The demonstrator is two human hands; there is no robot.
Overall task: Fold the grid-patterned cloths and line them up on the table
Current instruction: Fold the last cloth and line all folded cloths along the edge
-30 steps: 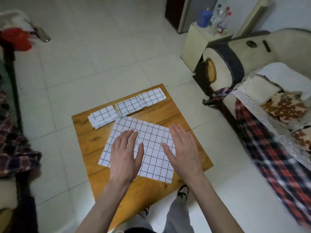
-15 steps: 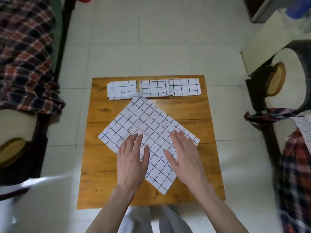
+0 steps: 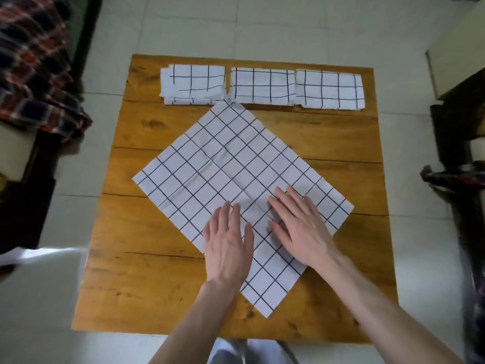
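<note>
A white cloth with a black grid [image 3: 231, 164] lies spread flat on the wooden table [image 3: 147, 279], turned like a diamond with one corner toward me. My left hand [image 3: 227, 243] and my right hand [image 3: 299, 224] press flat on its near half, fingers straight, side by side. Along the table's far edge three folded grid cloths sit in a row: one at the left [image 3: 193, 84], one in the middle [image 3: 262, 86] and one at the right [image 3: 329, 89]. The spread cloth's far corner touches the row.
Sofas with plaid blankets flank the table: one at the left [image 3: 34, 64], another at the right edge [image 3: 456, 177]. A pale cabinet [image 3: 456, 56] stands at the upper right. White tiled floor surrounds the table. My legs show below the near edge.
The view has swung down and centred over the table. Both hands stay flat on the cloth, which now lies turned diamond-wise under them.
</note>
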